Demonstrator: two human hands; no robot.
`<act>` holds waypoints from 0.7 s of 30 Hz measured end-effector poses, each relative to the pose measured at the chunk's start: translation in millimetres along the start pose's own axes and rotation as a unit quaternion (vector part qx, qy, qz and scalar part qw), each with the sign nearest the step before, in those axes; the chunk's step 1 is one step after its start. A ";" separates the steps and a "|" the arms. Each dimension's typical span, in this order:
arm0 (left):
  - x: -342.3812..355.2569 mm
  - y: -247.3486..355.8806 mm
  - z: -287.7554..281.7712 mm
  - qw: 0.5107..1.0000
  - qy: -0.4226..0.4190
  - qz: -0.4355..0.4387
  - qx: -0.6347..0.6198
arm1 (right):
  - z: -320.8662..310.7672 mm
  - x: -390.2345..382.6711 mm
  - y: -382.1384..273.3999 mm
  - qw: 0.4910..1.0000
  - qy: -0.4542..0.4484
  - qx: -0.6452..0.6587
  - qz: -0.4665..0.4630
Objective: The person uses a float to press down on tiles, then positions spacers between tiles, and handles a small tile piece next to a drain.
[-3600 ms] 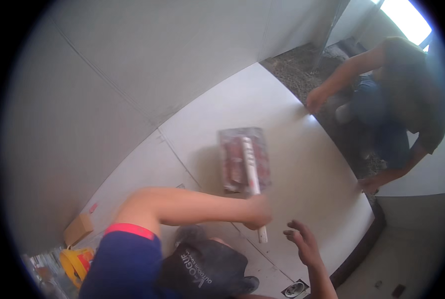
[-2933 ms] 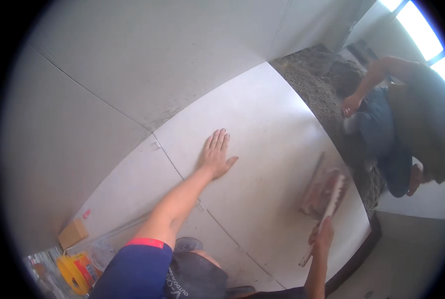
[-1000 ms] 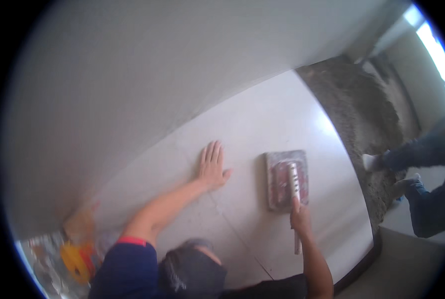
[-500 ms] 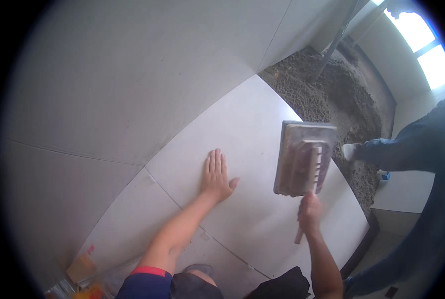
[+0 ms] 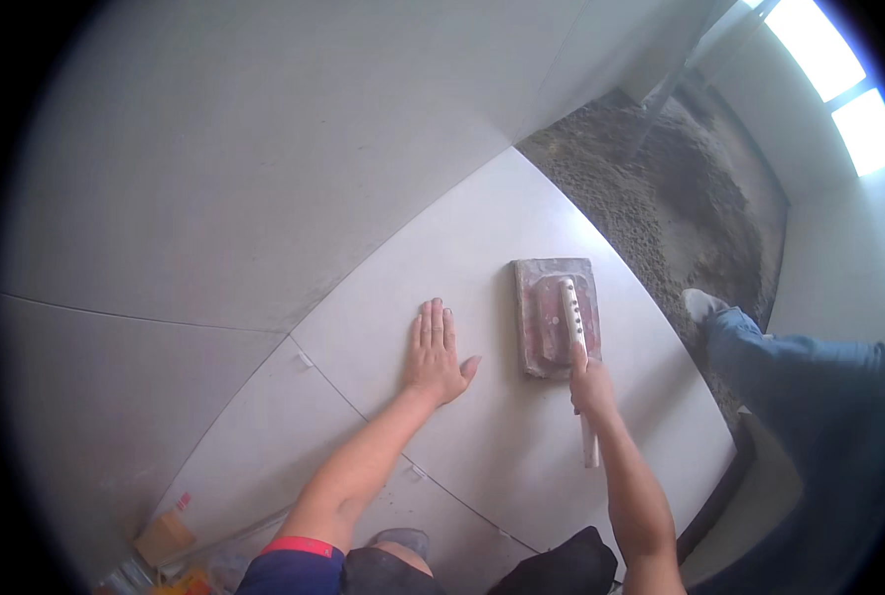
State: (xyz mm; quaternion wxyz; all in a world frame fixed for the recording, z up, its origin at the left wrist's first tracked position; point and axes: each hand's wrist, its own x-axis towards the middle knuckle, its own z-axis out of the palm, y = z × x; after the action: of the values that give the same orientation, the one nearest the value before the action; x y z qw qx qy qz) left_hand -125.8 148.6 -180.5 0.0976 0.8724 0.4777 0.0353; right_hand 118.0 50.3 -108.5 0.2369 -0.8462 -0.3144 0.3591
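My left hand (image 5: 438, 357) lies flat, fingers slightly apart, on a large pale floor tile (image 5: 502, 208). To its right my right hand (image 5: 591, 389) grips the long pale handle of a tamping tool (image 5: 547, 317), whose rectangular head, reddish with grey smears, appears to rest on the same tile. Small white clips (image 5: 305, 360) sit along the joint left of my hands.
A tiled wall (image 5: 185, 169) borders the tile at left. Grey, crumbly mortar (image 5: 661, 159) lies beyond its right edge, where a co-worker's jeans-clad leg and white-socked foot (image 5: 810, 367) are. A cardboard box (image 5: 170, 535) is at lower left, a bright window (image 5: 820, 50) at upper right.
The tool passed from my left hand to my right; my left hand went down flat. Since half a second ago its head has dropped, shifting left. The crouched co-worker now shows only a leg.
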 end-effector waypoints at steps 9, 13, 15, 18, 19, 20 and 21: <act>4.3 3.4 -9.2 1.000 -0.027 -0.008 -0.003 | -7.9 13.6 5.7 0.992 -0.058 0.079 0.076; -22.0 -13.5 -8.5 0.999 -0.032 -0.003 0.031 | -21.6 -34.2 -8.5 0.995 -0.018 0.093 0.029; -24.9 -5.3 -10.0 0.999 -0.036 0.010 0.016 | -45.4 -61.4 14.4 0.993 0.043 0.107 -0.001; -11.7 4.7 -14.7 1.000 0.001 -0.010 -0.016 | -55.1 -79.0 24.1 0.983 0.086 0.152 -0.058; -10.4 14.3 -15.5 1.000 -0.001 -0.009 -0.017 | -53.0 -72.9 53.4 0.983 0.077 0.166 -0.036; -3.5 26.6 -12.0 1.000 0.003 -0.014 -0.014 | -44.3 -49.7 82.8 0.996 0.050 0.076 0.001; -1.7 32.6 -11.0 1.000 0.002 -0.013 -0.010 | -37.0 -40.0 99.1 0.999 0.024 -0.014 0.044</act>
State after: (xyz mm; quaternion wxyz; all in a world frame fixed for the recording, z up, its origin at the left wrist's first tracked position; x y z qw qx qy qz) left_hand -101.4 131.5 -163.0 0.1058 0.8649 0.4889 0.0407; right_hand 160.1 -52.6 -128.9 0.2167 -0.8708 -0.2761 0.3442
